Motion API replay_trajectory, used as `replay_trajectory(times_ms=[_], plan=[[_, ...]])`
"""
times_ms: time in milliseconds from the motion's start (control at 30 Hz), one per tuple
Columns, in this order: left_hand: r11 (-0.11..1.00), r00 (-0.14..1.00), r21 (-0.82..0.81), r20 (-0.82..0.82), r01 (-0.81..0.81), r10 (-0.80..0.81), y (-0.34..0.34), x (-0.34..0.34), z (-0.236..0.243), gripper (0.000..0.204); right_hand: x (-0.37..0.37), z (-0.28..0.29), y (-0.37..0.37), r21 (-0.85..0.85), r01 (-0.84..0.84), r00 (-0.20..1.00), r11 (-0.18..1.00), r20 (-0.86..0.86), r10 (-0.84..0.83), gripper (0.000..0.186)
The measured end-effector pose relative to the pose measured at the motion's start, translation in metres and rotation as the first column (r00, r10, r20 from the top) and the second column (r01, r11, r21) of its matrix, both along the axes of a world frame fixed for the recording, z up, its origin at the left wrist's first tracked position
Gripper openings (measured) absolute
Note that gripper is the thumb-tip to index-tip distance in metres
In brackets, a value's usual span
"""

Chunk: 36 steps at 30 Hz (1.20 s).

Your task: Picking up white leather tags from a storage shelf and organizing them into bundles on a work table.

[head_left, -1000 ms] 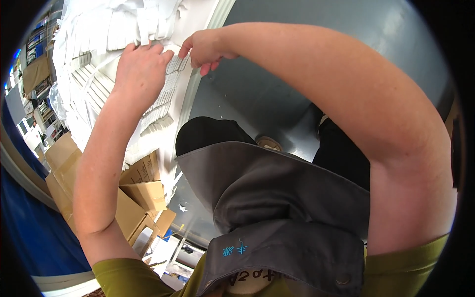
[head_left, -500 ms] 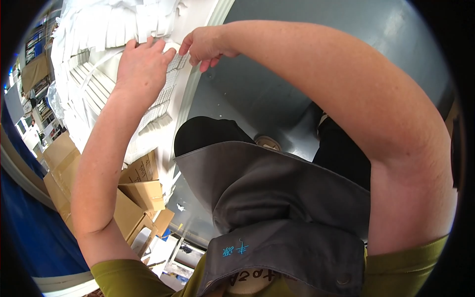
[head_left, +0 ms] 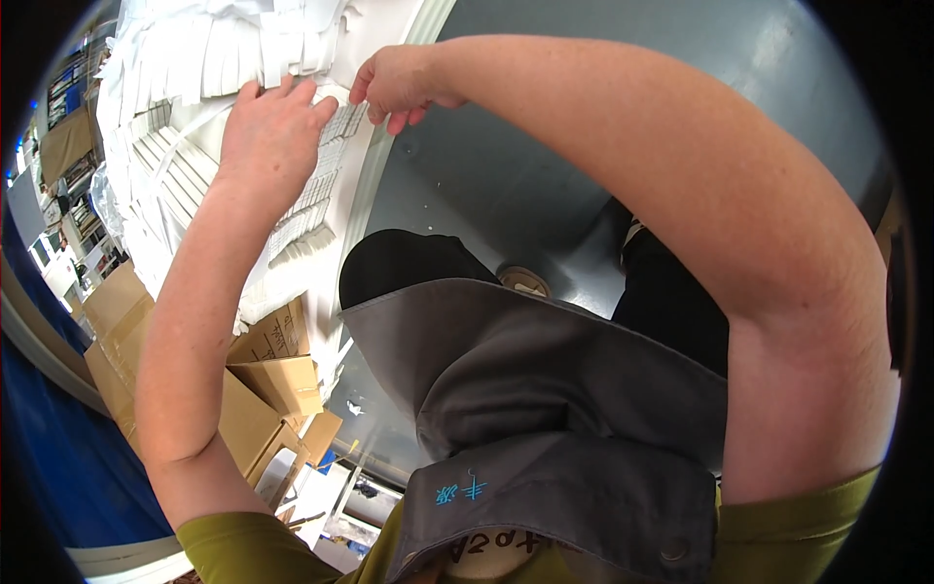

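My left hand [head_left: 270, 136] rests over the white stacks with its fingers spread and slightly bent. Its fingertips reach the lower edge of an upper row of folded white pieces [head_left: 185, 66], perhaps paper or cloth. Under and beside that hand lie more layered white stacks [head_left: 180, 161], with a pale flat strip [head_left: 199, 121] across them. My right hand [head_left: 401, 80] is bent down at the table's right edge, thumb and forefinger closed beside the stack's corner. What they pinch, if anything, is too small to make out.
The white table's edge [head_left: 368, 175] runs along the stacks, with grey floor [head_left: 584, 127] beyond it. Open cardboard boxes [head_left: 258, 414] stand nearer me on the left. Farther left are a blue surface [head_left: 68, 457] and crowded shelves [head_left: 73, 92]. A dark grey apron [head_left: 545, 380] covers my front.
My left hand has shifted slightly left, still spread on the white stacks. My right hand has moved a touch left, with its fingers still bent at the stack's edge.
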<state>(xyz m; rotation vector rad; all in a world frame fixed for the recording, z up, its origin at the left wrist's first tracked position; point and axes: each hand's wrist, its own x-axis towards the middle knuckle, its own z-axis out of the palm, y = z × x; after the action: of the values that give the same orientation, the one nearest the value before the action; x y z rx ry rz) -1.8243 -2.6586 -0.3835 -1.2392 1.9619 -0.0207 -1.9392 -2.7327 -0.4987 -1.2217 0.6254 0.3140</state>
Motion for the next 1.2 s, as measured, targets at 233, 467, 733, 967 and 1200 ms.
replay_trajectory(times_ms=[233, 467, 733, 967, 1200], plan=[[1.000, 1.000, 0.001, 0.006, -0.011, 0.011, 0.001, 0.000, 0.001, 0.023, -0.004, 0.008, 0.001, 0.022, 0.009, 1.000, 1.000, 0.007, -0.009, 0.035], [0.996, 0.997, 0.052, 0.050, -0.070, 0.067, -0.002, -0.004, 0.002, 0.035, -0.001, 0.005, 0.003, 0.100, 0.059, 0.995, 0.993, 0.072, -0.066, 0.033], [0.999, 0.999, 0.021, 0.034, -0.039, 0.038, -0.001, -0.002, 0.000, 0.028, -0.002, 0.007, 0.003, 0.122, 0.083, 0.991, 0.989, 0.097, -0.095, 0.031], [0.999, 0.998, 0.023, 0.052, -0.034, 0.033, -0.002, -0.003, 0.001, 0.031, 0.002, 0.006, 0.002, 0.135, 0.050, 0.993, 0.990, 0.098, -0.064, 0.031], [0.992, 0.992, 0.074, 0.078, -0.103, 0.097, -0.005, -0.007, 0.002, 0.040, 0.003, 0.009, 0.001, 0.129, 0.024, 0.994, 0.991, 0.107, -0.038, 0.034]])
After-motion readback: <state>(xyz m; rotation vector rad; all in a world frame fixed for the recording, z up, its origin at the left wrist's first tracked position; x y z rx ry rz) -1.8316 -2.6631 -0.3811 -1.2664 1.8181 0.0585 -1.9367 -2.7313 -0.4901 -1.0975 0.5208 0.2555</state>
